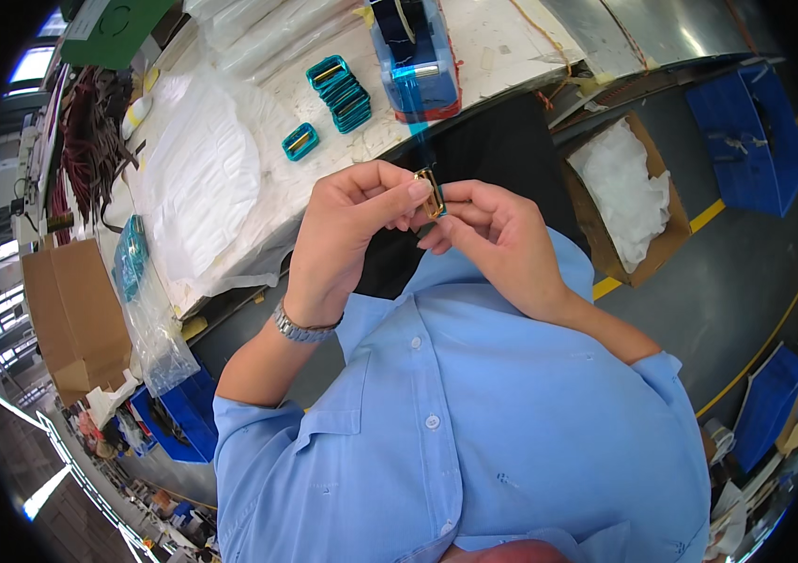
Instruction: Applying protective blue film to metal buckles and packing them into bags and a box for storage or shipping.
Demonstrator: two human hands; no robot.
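Note:
A small gold-coloured metal buckle is held upright between my two hands, in front of my chest. My left hand pinches its left side between thumb and fingers. The lower right edge is gripped by my right hand, where a bit of blue film shows. Above the buckle, a strip of clear blue tape runs up to a blue tape dispenser at the table edge; whether the strip touches the buckle, I cannot tell. A stack of buckles wrapped in blue and a single wrapped buckle lie on the table.
The white worktable carries white sheeting and clear plastic bags. A carton with white padding and a blue bin stand on the right floor. Brown cardboard and a bag of blue pieces are at left.

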